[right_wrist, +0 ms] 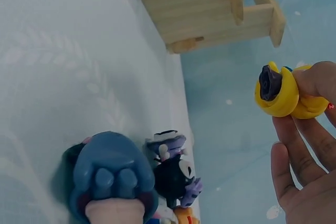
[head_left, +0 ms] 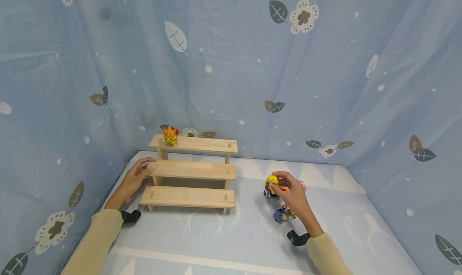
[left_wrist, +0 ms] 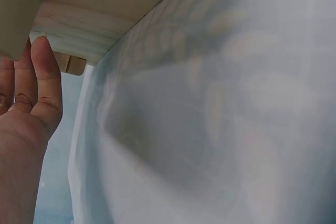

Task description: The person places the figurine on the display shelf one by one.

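A three-step wooden display stand [head_left: 193,169] stands on the cloth-covered table. My left hand [head_left: 135,180] grips the left end of its middle step, with the thumb on top; in the left wrist view, fingers [left_wrist: 47,77] reach up against the wood. Off to the stand's right, my right hand [head_left: 294,191] pinches a small yellow toy figure [right_wrist: 278,95] between thumb and fingers, raised above the table. Below it lie a blue figure [right_wrist: 113,166] and a black-and-purple figure [right_wrist: 176,177], with others partly hidden by the hand.
On the top step's left end sits a yellow figure with an orange hood [head_left: 169,135]. Blue patterned curtains [head_left: 234,66] enclose the back and sides. Dark wrist devices [head_left: 298,238] hang below both wrists. A pale patterned cloth [head_left: 216,231] covers the table.
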`<state>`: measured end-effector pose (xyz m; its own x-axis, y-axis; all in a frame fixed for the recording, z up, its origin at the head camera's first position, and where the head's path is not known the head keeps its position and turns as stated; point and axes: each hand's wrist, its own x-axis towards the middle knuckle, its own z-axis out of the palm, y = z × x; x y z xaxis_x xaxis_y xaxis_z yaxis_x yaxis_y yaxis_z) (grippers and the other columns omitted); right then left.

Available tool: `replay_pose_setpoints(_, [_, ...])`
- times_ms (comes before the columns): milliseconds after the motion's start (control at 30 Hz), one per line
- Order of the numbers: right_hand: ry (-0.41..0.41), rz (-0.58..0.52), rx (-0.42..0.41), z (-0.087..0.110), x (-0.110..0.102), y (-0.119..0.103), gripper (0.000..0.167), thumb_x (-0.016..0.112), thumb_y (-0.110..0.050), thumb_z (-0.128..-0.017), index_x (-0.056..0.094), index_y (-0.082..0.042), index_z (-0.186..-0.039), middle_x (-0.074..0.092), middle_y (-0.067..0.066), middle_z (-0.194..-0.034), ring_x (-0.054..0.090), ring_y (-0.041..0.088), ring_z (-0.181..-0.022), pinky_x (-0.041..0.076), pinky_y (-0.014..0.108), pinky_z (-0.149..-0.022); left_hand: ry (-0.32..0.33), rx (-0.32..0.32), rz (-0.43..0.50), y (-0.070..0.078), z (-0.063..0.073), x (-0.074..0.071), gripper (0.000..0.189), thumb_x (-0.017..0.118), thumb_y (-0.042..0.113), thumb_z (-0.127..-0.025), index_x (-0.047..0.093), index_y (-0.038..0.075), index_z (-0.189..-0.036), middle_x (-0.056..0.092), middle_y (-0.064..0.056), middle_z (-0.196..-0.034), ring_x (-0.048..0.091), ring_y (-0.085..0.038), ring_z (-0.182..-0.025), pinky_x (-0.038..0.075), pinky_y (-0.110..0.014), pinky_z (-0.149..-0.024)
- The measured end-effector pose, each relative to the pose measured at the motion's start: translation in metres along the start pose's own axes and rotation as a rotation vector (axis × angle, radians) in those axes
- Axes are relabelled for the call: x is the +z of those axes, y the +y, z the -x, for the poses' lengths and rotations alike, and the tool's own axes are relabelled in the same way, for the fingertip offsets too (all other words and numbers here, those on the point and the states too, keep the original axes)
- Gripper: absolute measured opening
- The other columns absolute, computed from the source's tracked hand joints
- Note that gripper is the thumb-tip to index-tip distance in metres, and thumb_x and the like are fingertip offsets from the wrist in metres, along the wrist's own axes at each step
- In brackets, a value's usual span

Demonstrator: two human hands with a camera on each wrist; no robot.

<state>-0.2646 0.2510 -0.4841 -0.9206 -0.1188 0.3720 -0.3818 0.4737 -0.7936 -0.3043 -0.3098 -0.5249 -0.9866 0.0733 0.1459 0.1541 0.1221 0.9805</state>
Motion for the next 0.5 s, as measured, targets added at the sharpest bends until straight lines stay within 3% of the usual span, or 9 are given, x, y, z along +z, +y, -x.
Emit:
replay_pose_setpoints(267, [-0.003, -0.021, -0.047, -0.008, 0.004, -0.009, 0.038, 0.079, -0.030, -0.093, 0.066, -0.020, -0.128, 0.066, -0.002, -0.121, 0.066, 0.017, -0.100, 0.053, 0.056, -0.095, 0.010, -0.005, -0.002, 0.001, 0.000, 0.000, 0.051, 0.062, 0.039, -0.105, 0.046, 0.020, -0.149, 0.056, 0.001, -0.127, 0.062, -0.010, -0.108, 0.058, -0.031, -0.083])
replay_pose_setpoints(500, [0.000, -0.051, -0.089, -0.016, 0.010, -0.012, 0.037, 0.081, -0.022, -0.092, 0.067, -0.017, -0.126, 0.066, -0.001, -0.121, 0.068, 0.019, -0.099, 0.056, 0.041, -0.095, 0.004, 0.004, 0.008, 0.002, 0.001, 0.000, 0.048, 0.061, 0.034, -0.105, 0.047, 0.019, -0.149, 0.057, 0.002, -0.126, 0.062, -0.010, -0.107, 0.058, -0.031, -0.082])
